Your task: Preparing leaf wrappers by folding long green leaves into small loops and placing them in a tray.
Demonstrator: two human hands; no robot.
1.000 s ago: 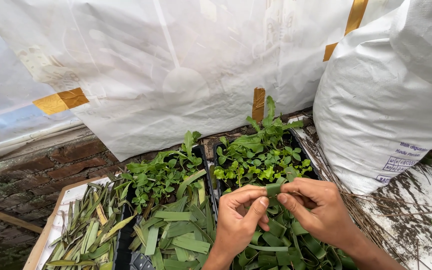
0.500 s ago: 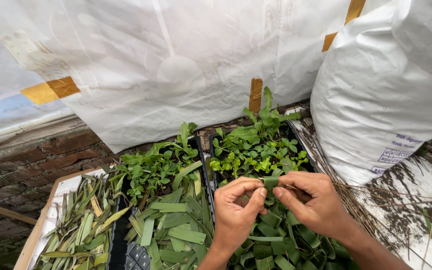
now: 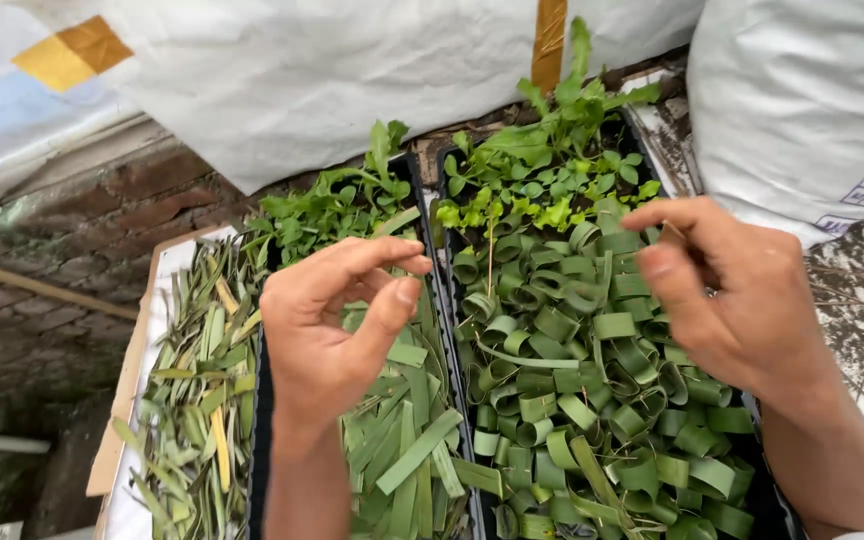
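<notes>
My left hand (image 3: 337, 320) hovers over a black tray (image 3: 258, 470) of flat green leaf strips (image 3: 407, 445). Its fingers are loosely curled, thumb and forefinger apart, and nothing is in it. Over the neighbouring black tray (image 3: 449, 300), my right hand (image 3: 737, 295) is curled, and what looks like a thin stick (image 3: 674, 234) is pinched between thumb and fingers. That tray is packed with several rolled green leaf rings (image 3: 572, 400). Small green seedlings (image 3: 542, 180) grow at the far end of both trays.
A white board (image 3: 120, 400) at the left carries a heap of narrow leaf scraps (image 3: 192, 400). A full white sack (image 3: 812, 100) stands at the right and a white sheet (image 3: 352, 70) hangs behind the trays. A brick ledge (image 3: 72, 240) lies to the far left.
Both hands were together rolling a leaf strip over the right tray. They have since drawn apart, the left one has let go, and the view has come closer to the trays.
</notes>
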